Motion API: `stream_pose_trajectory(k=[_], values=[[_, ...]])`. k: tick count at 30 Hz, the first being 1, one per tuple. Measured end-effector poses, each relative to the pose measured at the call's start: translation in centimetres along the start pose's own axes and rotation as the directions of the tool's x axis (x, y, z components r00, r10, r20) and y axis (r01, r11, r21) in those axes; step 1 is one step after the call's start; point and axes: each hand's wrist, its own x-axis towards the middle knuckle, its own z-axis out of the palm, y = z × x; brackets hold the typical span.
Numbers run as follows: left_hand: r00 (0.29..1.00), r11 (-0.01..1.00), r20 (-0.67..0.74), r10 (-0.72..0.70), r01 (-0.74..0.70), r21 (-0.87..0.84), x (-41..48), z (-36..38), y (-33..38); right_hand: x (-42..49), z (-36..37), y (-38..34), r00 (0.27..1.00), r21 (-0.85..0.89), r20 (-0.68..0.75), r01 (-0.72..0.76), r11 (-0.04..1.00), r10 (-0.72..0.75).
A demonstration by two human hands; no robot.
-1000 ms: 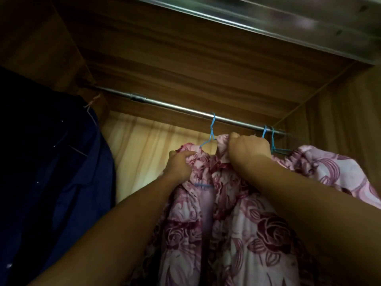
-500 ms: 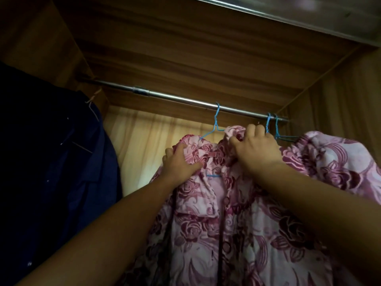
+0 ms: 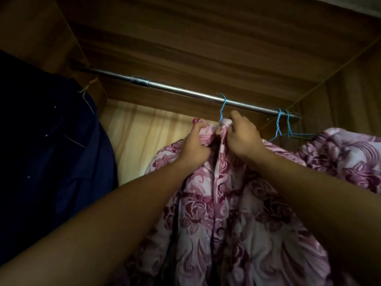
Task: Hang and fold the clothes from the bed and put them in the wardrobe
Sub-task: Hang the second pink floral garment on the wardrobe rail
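Note:
A pink floral shirt hangs from a blue wire hanger hooked over the metal wardrobe rail. My left hand grips the shirt's collar on the left of the hanger neck. My right hand pinches the collar fabric on the right, just under the hook. Both hands meet at the top of the shirt's front, where its buttons run down. The hanger's shoulders are hidden under the cloth.
A dark blue garment hangs at the left on a wire hanger. Two more blue hangers sit at the rail's right end beside another pink floral cloth. Wooden wardrobe walls and top close in all around.
Both hands have moved closer together at the collar, and the shirt's front edges now meet below the hook. The view has tilted slightly upward and nearer.

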Motion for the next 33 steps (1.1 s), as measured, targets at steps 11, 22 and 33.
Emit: stream_pose_trajectory(k=[11, 22, 33], values=[[0.995, 1.000, 0.102, -0.014, 0.015, -0.003, -8.0, -1.7, -4.1, -7.4, 2.2, 2.3, 0.923, -0.202, 0.374, 0.180, 0.963, -0.094], [0.951, 0.950, 0.266, -0.154, 0.069, 0.304, -18.2, -5.9, -4.8, -20.1, 0.4, -3.3, 0.838, -0.186, 0.523, 0.293, 0.938, -0.158], [0.768, 0.760, 0.357, -0.531, 0.246, 0.601, -29.5, -12.4, 3.6, -27.7, -2.7, -7.0, 0.652, 0.242, 0.757, -0.341, 0.908, 0.043]])
